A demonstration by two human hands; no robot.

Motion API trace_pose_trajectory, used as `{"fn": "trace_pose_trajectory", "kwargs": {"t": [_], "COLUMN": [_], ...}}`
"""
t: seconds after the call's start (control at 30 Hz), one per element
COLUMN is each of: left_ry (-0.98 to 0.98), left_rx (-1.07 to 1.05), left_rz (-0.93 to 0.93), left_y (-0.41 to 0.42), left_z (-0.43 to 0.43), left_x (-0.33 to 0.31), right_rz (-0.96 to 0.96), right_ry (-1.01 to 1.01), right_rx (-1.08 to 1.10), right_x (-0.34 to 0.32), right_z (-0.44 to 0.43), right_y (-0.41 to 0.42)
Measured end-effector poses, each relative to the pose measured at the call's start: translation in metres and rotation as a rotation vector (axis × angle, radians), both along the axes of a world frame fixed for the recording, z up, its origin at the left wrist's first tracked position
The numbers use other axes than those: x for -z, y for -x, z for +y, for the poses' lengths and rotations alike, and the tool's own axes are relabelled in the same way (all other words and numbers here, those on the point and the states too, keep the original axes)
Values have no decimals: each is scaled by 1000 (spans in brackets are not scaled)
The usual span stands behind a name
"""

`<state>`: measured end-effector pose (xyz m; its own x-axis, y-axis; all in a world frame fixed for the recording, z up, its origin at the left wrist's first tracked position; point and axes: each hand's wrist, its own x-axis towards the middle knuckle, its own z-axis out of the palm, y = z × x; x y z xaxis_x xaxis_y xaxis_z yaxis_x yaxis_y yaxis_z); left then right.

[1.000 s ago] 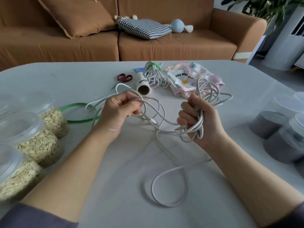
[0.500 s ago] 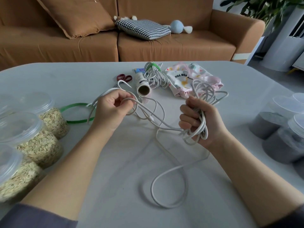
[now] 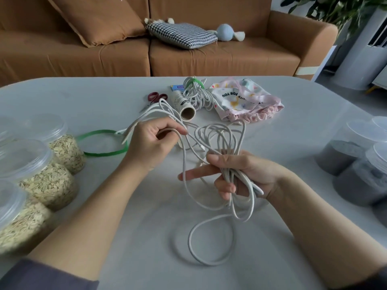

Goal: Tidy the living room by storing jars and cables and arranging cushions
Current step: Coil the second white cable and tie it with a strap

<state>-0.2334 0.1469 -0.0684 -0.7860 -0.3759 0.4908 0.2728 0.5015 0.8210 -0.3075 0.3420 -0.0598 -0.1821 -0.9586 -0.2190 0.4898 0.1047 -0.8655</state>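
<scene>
Cable point(image 3: 229, 174) bunched in right hand point(image 3: 240, 174), fingers curled round loops. Left hand point(image 3: 150, 143) pinched one strand up-left of that grip. Loose tail lay below. Next loops needed same size, bundle tight.

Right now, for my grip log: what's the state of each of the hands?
Left hand: closed, pinching a strand of the white cable.
Right hand: closed, gripping the bundled loops of the same cable.

Matt cable point(image 3: 211, 243), clear plastic jars point(image 3: 48, 181)
</scene>
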Motion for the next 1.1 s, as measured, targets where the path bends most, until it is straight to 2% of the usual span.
{"fn": "trace_pose_trajectory", "kwargs": {"t": [0.1,0.3,0.43,0.57,0.83,0.93,1.1], "left_ry": [5,-63,-250,-363,-184,-227,-297], "left_rx": [9,104,173,229,-13,-26,-73], "left_rz": [-3,-27,3,22,123,112,125], "left_y": [2,7,9,10,11,11,10], "left_z": [1,5,8,12,0,-3,-9], "left_x": [2,8,8,11,13,14,14], "right_rz": [43,40,23,62,37,14,-150], "right_ry": [21,-11,-23,93,223,281,436], "right_rx": [-22,120,150,259,516,610,746], "right_x": [2,4,1,-1,2,2,-3], "right_z": [-6,-16,-16,-16,-16,-15,-11], "right_y": [-8,-16,-14,-12,-9,-6,2]}}
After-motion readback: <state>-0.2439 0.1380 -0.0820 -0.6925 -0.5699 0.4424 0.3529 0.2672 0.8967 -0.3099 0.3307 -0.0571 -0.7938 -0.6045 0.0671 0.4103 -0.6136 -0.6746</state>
